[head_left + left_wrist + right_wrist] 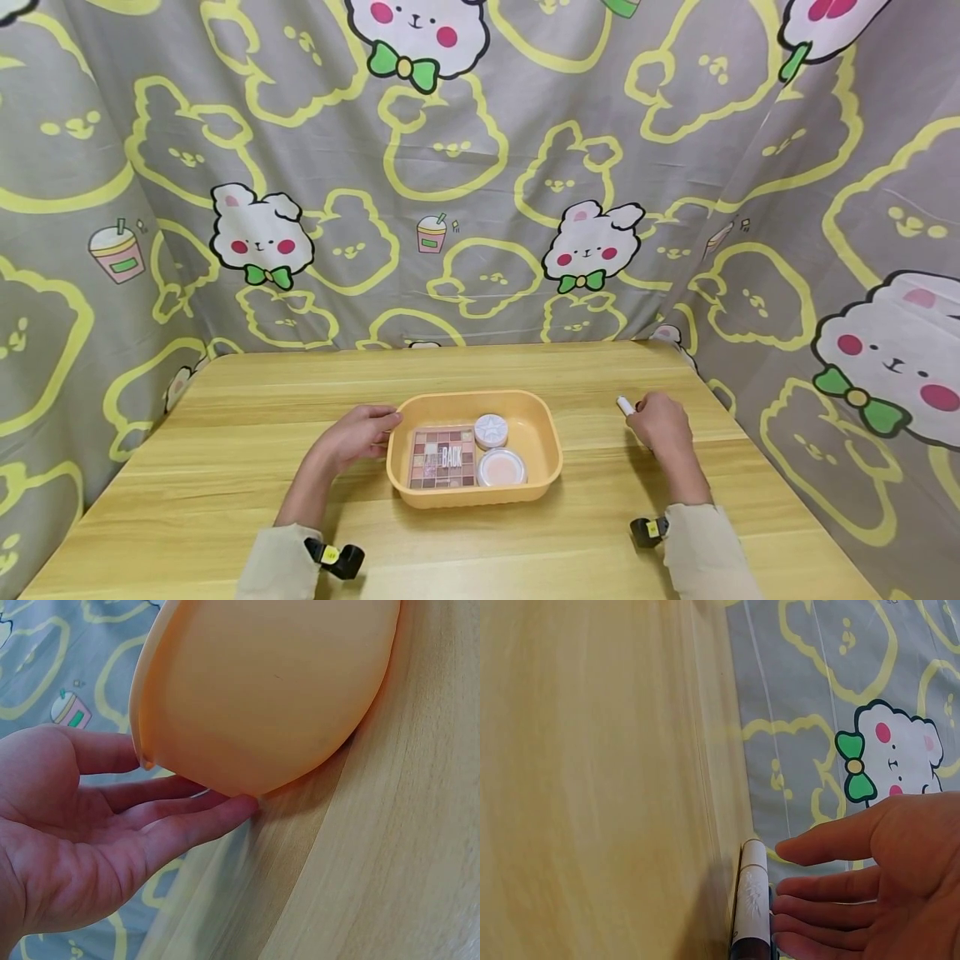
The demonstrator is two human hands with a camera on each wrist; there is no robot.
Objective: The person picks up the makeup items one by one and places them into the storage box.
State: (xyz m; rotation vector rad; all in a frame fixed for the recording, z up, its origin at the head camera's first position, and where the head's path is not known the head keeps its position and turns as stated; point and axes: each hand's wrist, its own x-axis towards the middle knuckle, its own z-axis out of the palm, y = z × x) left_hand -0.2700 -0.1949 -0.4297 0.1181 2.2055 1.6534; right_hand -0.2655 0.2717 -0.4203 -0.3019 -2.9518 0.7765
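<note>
My left hand [363,433] is at the left end of a yellow plastic basket [480,498]. Its thumb lies at the rim and its fingers reach under the side wall, as the left wrist view shows. Inside the basket lie an eyeshadow palette [442,458], a round white box with a star lid [491,431] and a round powder compact [502,468]. To the right, my right hand [662,425] is beside a slim lip gloss tube [752,907], white with a dark maroon end. Thumb and fingers are extended, their tips close to the tube; contact is unclear.
The basket stands on a wooden table [225,467]. A grey curtain [480,217] with rabbit prints hangs behind and at both sides. Each sleeve carries a small black wrist camera, one on the left [341,560] and one on the right [647,532].
</note>
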